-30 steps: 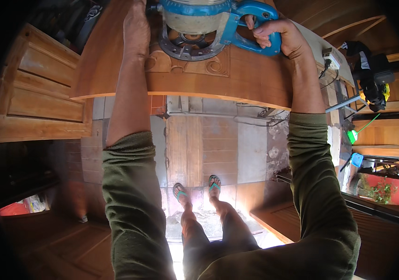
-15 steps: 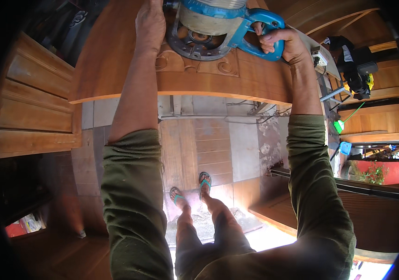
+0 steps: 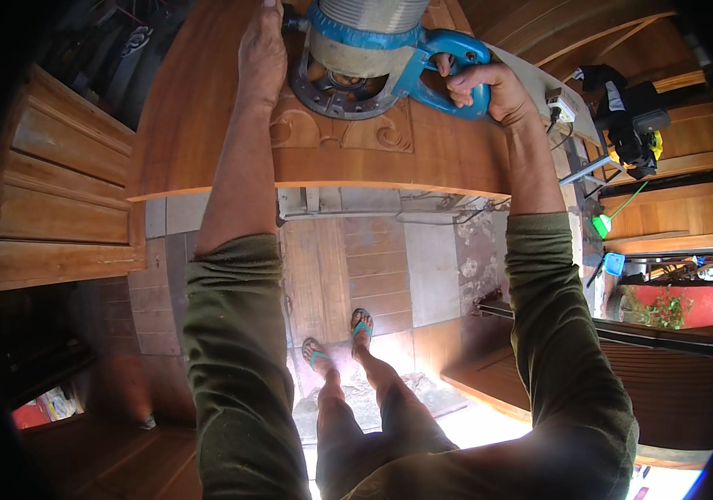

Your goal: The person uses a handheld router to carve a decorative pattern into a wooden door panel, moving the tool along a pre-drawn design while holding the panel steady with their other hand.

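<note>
A blue and grey router (image 3: 365, 43) stands upright on a brown wooden board (image 3: 198, 142) at the top of the view. Its round dark base rests beside shallow carved scrolls (image 3: 391, 135) near the board's front edge. My right hand (image 3: 490, 90) is wrapped round the router's blue loop handle (image 3: 466, 104). On the router's other side, my left hand (image 3: 261, 62) is closed at its dark side grip; the fingers are partly hidden and cut by the upper edge. The cutter area under the motor is shadowed, so the bit cannot be made out.
Panelled wooden doors (image 3: 65, 187) lean at the left. A white power box (image 3: 562, 107) with a cable sits right of the board. Beyond it are a dark bag (image 3: 650, 108), a green broom (image 3: 602, 225) and more wood panels. Cables (image 3: 448, 219) run below the board.
The whole view has shifted, with the board sitting lower in it. Against the board, the router has slid slightly away from the front edge, baring more of the carving. Both hands stay on it.
</note>
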A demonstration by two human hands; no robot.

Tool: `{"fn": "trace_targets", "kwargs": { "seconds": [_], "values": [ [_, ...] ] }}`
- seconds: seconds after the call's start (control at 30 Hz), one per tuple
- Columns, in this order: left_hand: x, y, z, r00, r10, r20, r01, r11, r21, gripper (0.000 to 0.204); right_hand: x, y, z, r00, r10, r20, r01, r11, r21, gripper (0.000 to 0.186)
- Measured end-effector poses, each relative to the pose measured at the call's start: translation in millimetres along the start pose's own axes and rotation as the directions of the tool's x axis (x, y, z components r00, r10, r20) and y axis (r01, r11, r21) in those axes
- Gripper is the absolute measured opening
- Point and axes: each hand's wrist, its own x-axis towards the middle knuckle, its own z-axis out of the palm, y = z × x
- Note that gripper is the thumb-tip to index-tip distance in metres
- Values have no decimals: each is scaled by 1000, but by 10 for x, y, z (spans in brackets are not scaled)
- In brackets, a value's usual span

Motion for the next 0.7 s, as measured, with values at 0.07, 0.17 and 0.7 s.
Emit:
{"fn": "trace_targets", "kwargs": {
  "seconds": [0.07, 0.17, 0.7],
  "values": [
    [-20, 8, 9, 997, -56, 44, 56, 998, 5, 82, -24, -21, 18, 1000, 0, -10, 0, 1000, 1, 21],
    [-12, 13, 23, 998, -35, 55, 34, 999, 6, 80, -25, -43, 18, 1000, -3, -4, 3, 1000, 11, 20],
    [17, -69, -1, 997, 45, 68, -46, 999, 4, 75, -45, -20, -35, 999, 6, -36, -7, 1000, -23, 19]
  ]
}}
